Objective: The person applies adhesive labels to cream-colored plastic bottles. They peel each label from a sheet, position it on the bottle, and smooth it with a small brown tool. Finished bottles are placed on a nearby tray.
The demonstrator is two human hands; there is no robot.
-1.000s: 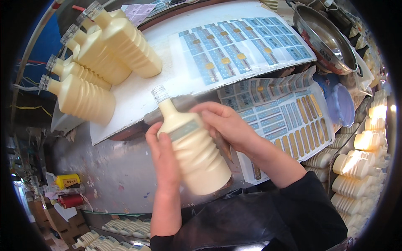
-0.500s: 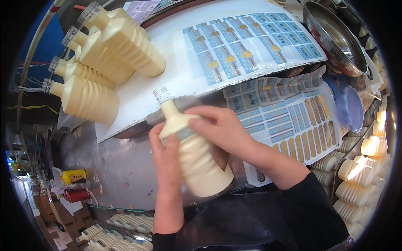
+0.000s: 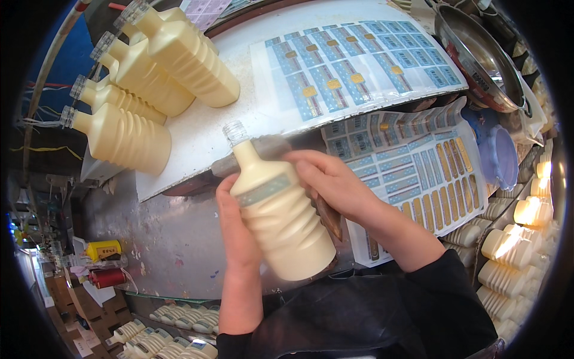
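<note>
A worker holds a cream ribbed bottle (image 3: pixel 280 212) in both hands at the centre of the frame, above a grey worktop (image 3: pixel 161 233). The bottle's long axis runs from its clear threaded neck at about 11 o'clock to its flat base at about 5 o'clock, so the neck points away from the body. The left hand (image 3: pixel 236 224) lies along the bottle's 9 o'clock side, fingers wrapped behind and under it in a steady grasp. The right hand (image 3: pixel 335 182) sits at the bottle's 3 o'clock shoulder, fingers curled onto the pale label band (image 3: pixel 263 190) that crosses the upper body; it is pressing rather than clenching. Both hands touch the bottle, and the right is the nearer to the band.

At 10 o'clock from the bottle, four more bottles (image 3: pixel 149 78) lie on their sides on a white board (image 3: pixel 239 119), necks toward 10 o'clock. At 1 o'clock a sheet of blue labels (image 3: pixel 359 60) lies flat on the board, and a second sheet (image 3: pixel 412 173) sits at 3 o'clock, just beside the right hand. A steel bowl (image 3: pixel 478 60) rests at 2 o'clock, well apart. Stacked bottles (image 3: pixel 508 263) line the frame's edge at 4 o'clock, and further ones (image 3: pixel 173 335) show at 7 o'clock.
</note>
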